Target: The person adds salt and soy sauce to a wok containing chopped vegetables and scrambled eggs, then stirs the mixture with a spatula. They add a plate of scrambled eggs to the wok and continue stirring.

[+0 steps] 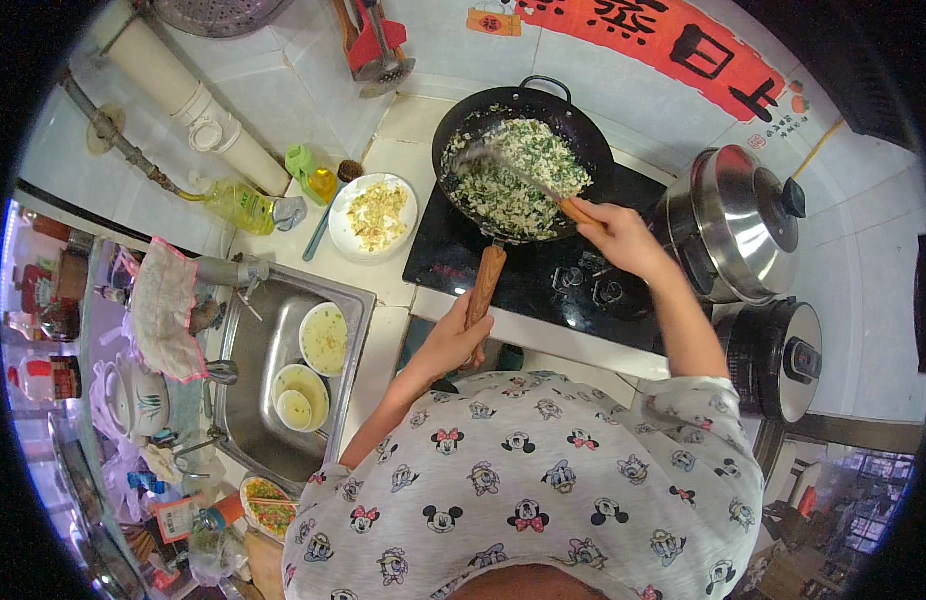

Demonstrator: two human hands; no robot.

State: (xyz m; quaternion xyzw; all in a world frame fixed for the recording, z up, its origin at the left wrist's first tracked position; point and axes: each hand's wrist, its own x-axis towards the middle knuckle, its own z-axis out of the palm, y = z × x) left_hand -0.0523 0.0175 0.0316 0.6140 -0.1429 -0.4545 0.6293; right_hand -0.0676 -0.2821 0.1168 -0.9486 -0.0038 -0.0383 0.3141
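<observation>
A black wok (589,142) sits on the black glass cooktop (463,259). My left hand (457,336) grips its wooden handle (487,277). In the wok lies a crumbly white food mixed with chopped greens (534,161), spread over the bottom and up the far side. My right hand (620,234) holds a spatula (579,214) by its wooden handle. The spatula's metal end is blurred, over the left part of the food. Left of the cooktop, a white plate (344,244) carries chopped yellowish pieces (378,216).
A lidded steel pot (733,225) and a black electric cooker (763,360) stand at the right. At the left, a steel sink (245,405) holds bowls (324,341). Bottles (241,206) line the back counter. A plate of chopped peppers with chopsticks (268,510) is at lower left.
</observation>
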